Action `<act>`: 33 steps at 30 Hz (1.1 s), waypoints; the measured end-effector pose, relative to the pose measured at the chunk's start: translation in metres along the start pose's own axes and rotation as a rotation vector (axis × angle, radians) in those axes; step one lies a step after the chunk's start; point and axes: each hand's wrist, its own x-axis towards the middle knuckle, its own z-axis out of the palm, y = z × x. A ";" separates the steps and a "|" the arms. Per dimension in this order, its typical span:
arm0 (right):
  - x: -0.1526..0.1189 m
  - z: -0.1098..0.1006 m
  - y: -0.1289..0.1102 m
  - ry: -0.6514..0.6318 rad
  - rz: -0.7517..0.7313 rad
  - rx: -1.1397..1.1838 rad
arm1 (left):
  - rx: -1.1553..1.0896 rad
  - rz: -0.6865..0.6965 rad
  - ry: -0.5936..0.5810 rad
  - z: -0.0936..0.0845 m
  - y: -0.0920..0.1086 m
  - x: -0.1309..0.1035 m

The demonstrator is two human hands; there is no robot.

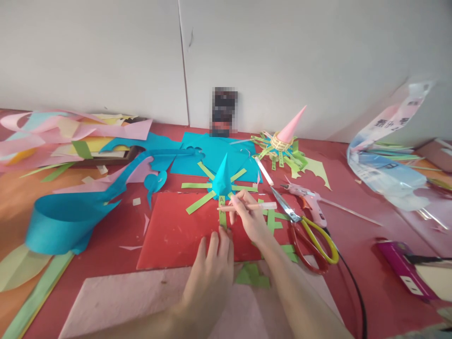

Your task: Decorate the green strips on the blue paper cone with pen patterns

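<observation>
A blue paper cone [222, 175] stands with green paper strips spreading out around its base, at the far edge of a red board [169, 226]. Letters are marked on the green strip [222, 219] that points toward me. My right hand [249, 219] is closed round a pale pink pen [263, 206], whose tip lies over that strip. At the strip's near end rest the fingertips of my left hand [213, 256], which lies spread, palm down, on the board. Loose green strips [271, 219] lie right of my right hand.
Scissors [300, 223] and a pink glue gun [312, 202] with a black cord lie at right. Behind them stands a pink cone [289, 127]. A blue paper loop [63, 221] and coloured scraps [123, 129] fill the left. A purple-edged power strip [402, 268] is far right.
</observation>
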 end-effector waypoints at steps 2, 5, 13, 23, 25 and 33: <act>0.000 0.000 0.000 0.000 0.000 0.005 | -0.015 0.004 0.004 -0.001 0.000 -0.001; 0.000 0.000 0.000 0.008 -0.008 0.006 | -0.020 0.037 -0.038 -0.001 -0.002 0.000; 0.000 0.001 0.000 0.016 -0.001 -0.005 | 0.036 0.006 -0.147 -0.001 -0.003 0.004; 0.001 0.001 0.001 0.019 0.005 -0.005 | 0.107 0.003 -0.100 -0.005 0.001 -0.005; 0.001 0.001 0.000 0.022 0.008 -0.001 | 0.117 0.006 -0.099 -0.004 0.000 -0.004; 0.001 0.000 0.001 0.070 0.013 0.013 | 0.159 0.062 -0.164 0.002 -0.002 0.002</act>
